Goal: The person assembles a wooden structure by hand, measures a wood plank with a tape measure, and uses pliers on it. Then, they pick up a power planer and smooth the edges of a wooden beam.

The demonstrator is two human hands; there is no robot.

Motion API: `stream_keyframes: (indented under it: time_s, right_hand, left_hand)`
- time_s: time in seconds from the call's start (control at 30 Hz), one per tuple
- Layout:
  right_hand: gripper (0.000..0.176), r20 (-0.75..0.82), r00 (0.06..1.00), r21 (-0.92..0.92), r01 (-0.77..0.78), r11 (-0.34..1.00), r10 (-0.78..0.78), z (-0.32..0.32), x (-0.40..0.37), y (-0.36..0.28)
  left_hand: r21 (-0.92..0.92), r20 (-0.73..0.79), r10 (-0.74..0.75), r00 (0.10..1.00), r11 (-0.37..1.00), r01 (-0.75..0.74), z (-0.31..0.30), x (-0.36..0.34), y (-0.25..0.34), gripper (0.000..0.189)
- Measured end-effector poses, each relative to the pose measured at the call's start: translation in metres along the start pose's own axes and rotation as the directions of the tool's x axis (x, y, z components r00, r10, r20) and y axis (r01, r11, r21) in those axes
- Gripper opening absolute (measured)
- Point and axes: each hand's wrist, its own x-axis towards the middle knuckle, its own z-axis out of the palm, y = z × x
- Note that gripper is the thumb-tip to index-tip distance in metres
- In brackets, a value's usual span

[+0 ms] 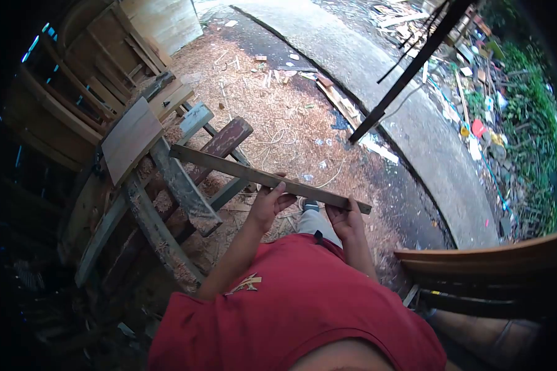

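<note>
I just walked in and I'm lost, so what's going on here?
A person in a red cloth shirt holds a long, narrow brown wooden strip, left hand near its middle, right hand near one end. Its far end reaches toward a weathered grey wooden stand; whether they touch is unclear. A flat, pale rectangular wooden board sits on the stand, and light-brown wood shavings litter the ground.

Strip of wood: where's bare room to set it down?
For the strip, the grey path looks bare between the shavings-covered ground and rubbish heap. The pale board, beside a worn beam, looks bare too. Heap and ground are cluttered.
</note>
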Motion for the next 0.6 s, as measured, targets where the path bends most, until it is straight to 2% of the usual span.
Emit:
stream_keyframes:
  time_s: [0.07,0.13,0.23,0.33,0.37,0.47,0.5,0.6]
  right_hand:
    - [0.041,0.03,0.996,-0.067,-0.077,0.995,0.079,0.038,0.042,-0.026]
    - [0.04,0.086,0.994,-0.167,-0.059,0.984,0.074,0.089,0.074,-0.048]
    - [0.04,0.114,0.992,-0.309,-0.019,0.951,0.057,0.167,0.116,-0.067]
    - [0.037,0.215,0.973,-0.399,0.003,0.917,0.09,0.231,0.177,-0.069]
    - [0.037,0.229,0.97,-0.447,0.033,0.894,0.078,0.256,0.189,-0.067]
    - [0.038,0.304,0.952,-0.571,0.147,0.808,0.042,0.329,0.23,-0.055]
    - [0.037,0.325,0.945,-0.592,0.222,0.774,-0.022,0.36,0.236,-0.046]
    - [0.035,0.405,0.914,-0.662,0.281,0.695,0.016,0.442,0.289,-0.027]
  left_hand:
    - [0.02,-0.044,0.077,0.996,0.997,-0.076,0.009,0.036,0.019,0.037]
    - [0.064,-0.202,0.043,0.978,0.997,-0.031,0.031,0.059,0.052,0.035]
    - [0.296,-0.331,0.038,0.943,0.953,0.065,0.028,0.094,0.09,0.029]
    - [0.535,-0.371,0.386,0.845,0.832,-0.145,0.01,0.124,0.105,0.027]
    - [0.533,-0.421,0.485,0.767,0.816,-0.223,0.015,0.133,0.115,0.022]
    - [0.797,-0.382,0.765,0.518,0.557,-0.235,0.005,0.179,0.143,0.011]
    - [0.976,-0.129,0.895,0.427,0.191,-0.106,0.009,0.194,0.168,0.017]
    - [0.995,0.103,0.888,0.449,-0.1,-0.029,-0.003,0.264,0.233,0.034]
